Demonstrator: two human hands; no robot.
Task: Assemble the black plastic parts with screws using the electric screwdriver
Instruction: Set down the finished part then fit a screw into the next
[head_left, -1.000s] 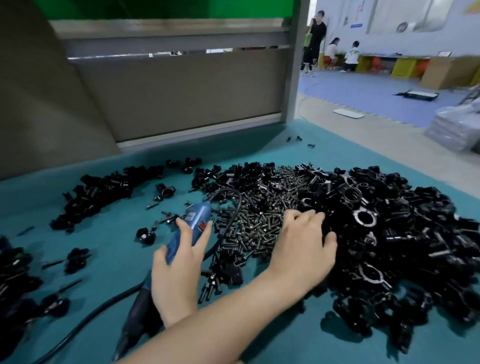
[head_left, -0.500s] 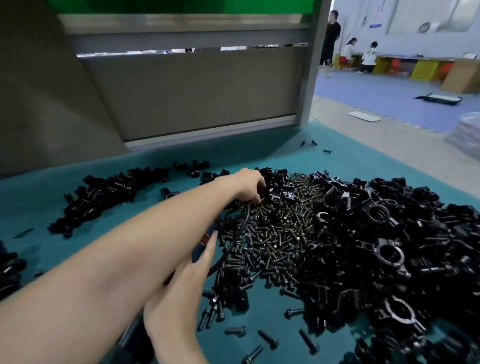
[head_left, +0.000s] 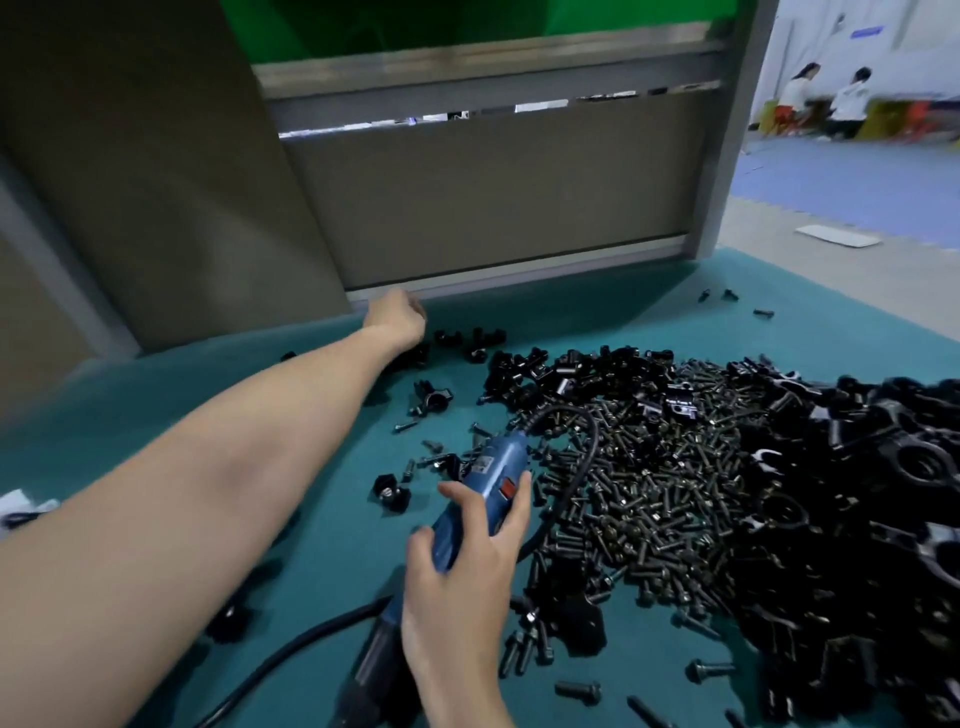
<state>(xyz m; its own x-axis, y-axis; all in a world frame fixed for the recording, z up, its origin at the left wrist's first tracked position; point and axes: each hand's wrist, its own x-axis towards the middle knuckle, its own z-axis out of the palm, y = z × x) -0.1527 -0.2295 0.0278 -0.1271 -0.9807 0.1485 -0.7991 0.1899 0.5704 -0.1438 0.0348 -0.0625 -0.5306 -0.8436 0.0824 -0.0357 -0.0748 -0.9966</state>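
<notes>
1. Head view, the tool: the right hand (head_left: 462, 577) grips the electric screwdriver (head_left: 488, 467) round its blue barrel. Its thumb lies on the left flank, and its fingers (head_left: 519, 501) are curled over the top and right side beside the red switch. The tool lies low over the teal worktop (head_left: 571, 322), at the left edge of the heap of screws (head_left: 649, 493). Its black cable (head_left: 587, 467) loops across that heap.
2. It looks hard-shelled and stiff, probably with some weight. The cable will likely tug, so a mid-barrel hold with a finger near the switch seems right.
3. Same view, the reach: the left hand (head_left: 397, 322) is stretched far out to the foot of the grey partition (head_left: 493, 197), just beside a few stray clamp pieces (head_left: 470, 338). Its fingers are curled under. I cannot tell whether they hold a piece.
4. The black plastic parts (head_left: 857, 493) are heaped on the right, touching the screws.
5. The parts look light and rigid, and are likely to snag on one another. It would be best to lift one by its ring rather than drag it.
6. The screws are small and probably slippery, so pinch one by the head.
</notes>
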